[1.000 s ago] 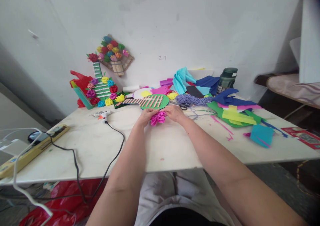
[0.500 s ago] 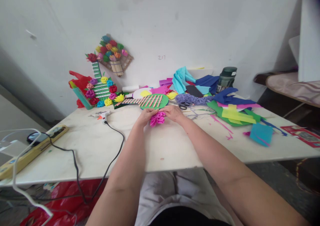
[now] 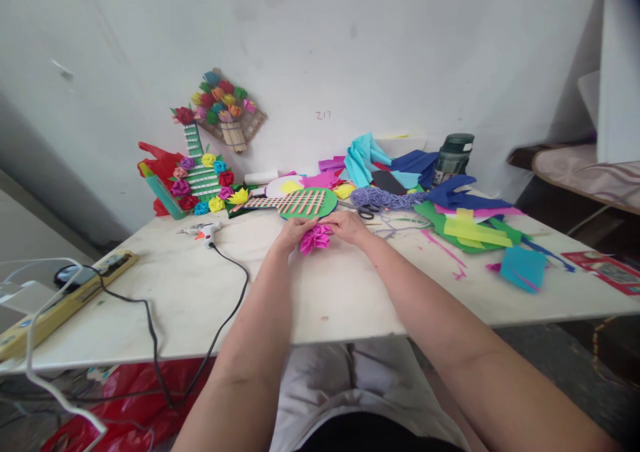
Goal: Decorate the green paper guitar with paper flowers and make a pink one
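Between both hands is a ruffled magenta paper flower (image 3: 315,239), its petals hanging toward me. My left hand (image 3: 296,233) pinches it at its far left side. From the right, my right hand (image 3: 347,227) grips its upper edge, and the fingertips of the two hands nearly meet there. Just beyond the hands lies a green oval board (image 3: 327,202) with thin pinkish sticks crossed over it and running off to the left as a neck. A pair of dark scissors (image 3: 367,213) rests near my right hand, beside a heap of purple-grey yarn (image 3: 385,199).
A glue gun (image 3: 207,235) with a black cord lies on the left of the table (image 3: 330,305), near a yellow power strip (image 3: 75,299). Behind stands a flower-trimmed green guitar shape (image 3: 205,179). Coloured paper (image 3: 460,229) and a dark bottle (image 3: 454,157) are at right.
Both hands stay in almost the same place around the magenta flower. Its petals have shifted very slightly; nothing else has visibly moved.
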Tool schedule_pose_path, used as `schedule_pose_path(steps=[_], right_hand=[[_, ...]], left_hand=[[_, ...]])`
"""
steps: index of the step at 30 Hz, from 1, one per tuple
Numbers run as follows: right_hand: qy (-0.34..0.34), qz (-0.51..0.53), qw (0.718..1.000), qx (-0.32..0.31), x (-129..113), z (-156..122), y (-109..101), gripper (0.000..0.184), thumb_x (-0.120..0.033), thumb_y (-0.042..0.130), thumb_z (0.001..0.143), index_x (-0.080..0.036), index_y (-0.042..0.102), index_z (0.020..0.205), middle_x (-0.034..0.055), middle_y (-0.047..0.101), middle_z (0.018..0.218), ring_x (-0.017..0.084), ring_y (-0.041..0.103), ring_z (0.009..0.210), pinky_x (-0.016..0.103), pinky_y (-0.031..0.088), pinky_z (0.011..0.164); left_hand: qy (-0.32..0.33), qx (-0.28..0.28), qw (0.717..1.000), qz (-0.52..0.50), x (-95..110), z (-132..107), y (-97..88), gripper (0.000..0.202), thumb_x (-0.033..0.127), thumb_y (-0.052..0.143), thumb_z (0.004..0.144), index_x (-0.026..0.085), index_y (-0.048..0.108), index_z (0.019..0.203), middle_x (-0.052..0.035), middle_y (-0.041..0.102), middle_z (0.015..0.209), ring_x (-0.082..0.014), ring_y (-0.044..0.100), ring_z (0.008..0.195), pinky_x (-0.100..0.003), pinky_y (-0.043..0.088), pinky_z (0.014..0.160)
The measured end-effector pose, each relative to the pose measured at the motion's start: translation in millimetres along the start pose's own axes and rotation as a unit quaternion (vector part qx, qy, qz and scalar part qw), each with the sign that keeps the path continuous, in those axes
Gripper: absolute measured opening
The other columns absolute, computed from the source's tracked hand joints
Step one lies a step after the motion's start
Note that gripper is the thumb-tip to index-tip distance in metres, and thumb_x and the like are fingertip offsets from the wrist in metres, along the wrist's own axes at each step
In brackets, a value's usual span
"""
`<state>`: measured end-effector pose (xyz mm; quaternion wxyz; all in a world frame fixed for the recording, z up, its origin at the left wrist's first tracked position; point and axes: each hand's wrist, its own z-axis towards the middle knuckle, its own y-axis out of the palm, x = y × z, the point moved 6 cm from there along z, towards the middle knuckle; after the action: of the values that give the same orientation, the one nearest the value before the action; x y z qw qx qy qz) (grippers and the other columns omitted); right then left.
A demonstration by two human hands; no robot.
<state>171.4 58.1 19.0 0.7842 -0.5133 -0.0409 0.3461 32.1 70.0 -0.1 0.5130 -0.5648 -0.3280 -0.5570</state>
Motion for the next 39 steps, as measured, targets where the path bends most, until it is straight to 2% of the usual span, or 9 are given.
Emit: schedule_pose_path(steps=[11, 23, 33, 39], right_hand=[[0.002, -0.055, 0.998, 0.015, -3.6, -0.8, -2.0, 0.034, -0.021, 0.045, 0.085, -0.032, 0.066, 0.109, -0.0013, 0.069, 0.107, 0.016, 0.062, 0.095, 0.025, 0.044, 0.074], [-0.023, -0.121, 0.992, 0.024, -18.4, -7.8, -7.5, 0.036, -0.024, 0.037, 0.088, -0.029, 0.068, 0.105, 0.0041, 0.068, 0.094, 0.016, 0.059, 0.083, 0.024, 0.034, 0.060], [0.001, -0.072, 0.997, 0.035, -5.4, -4.4, -0.6, 0.033, -0.024, 0.043, 0.086, -0.030, 0.068, 0.107, 0.0012, 0.070, 0.096, 0.016, 0.061, 0.086, 0.024, 0.040, 0.066], [0.010, -0.051, 0.998, 0.033, -6.1, -2.8, -2.1, 0.029, -0.027, 0.046, 0.087, -0.030, 0.069, 0.104, 0.0006, 0.071, 0.100, 0.016, 0.063, 0.090, 0.025, 0.042, 0.071]], left_hand=[[-0.005, 0.004, 1.000, 0.006, -2.0, 1.9, -1.0, 0.046, 0.057, 0.066, 0.064, 0.012, 0.060, 0.058, 0.0015, 0.048, 0.048, -0.0073, 0.036, 0.046, -0.022, 0.024, 0.045], [-0.010, -0.006, 0.999, -0.050, -4.6, 3.2, 0.6, 0.042, 0.052, 0.070, 0.063, 0.011, 0.059, 0.057, 0.0008, 0.049, 0.049, -0.0070, 0.038, 0.045, -0.022, 0.025, 0.045], [-0.014, -0.029, 0.999, -0.038, 0.5, -0.3, 3.0, 0.044, 0.053, 0.072, 0.059, 0.012, 0.055, 0.054, 0.0035, 0.043, 0.044, -0.0045, 0.030, 0.040, -0.022, 0.016, 0.042], [-0.008, -0.025, 0.998, -0.064, 1.8, -1.2, 1.4, 0.039, 0.045, 0.075, 0.058, 0.013, 0.054, 0.055, 0.0048, 0.040, 0.045, -0.0036, 0.029, 0.040, -0.022, 0.015, 0.042]])
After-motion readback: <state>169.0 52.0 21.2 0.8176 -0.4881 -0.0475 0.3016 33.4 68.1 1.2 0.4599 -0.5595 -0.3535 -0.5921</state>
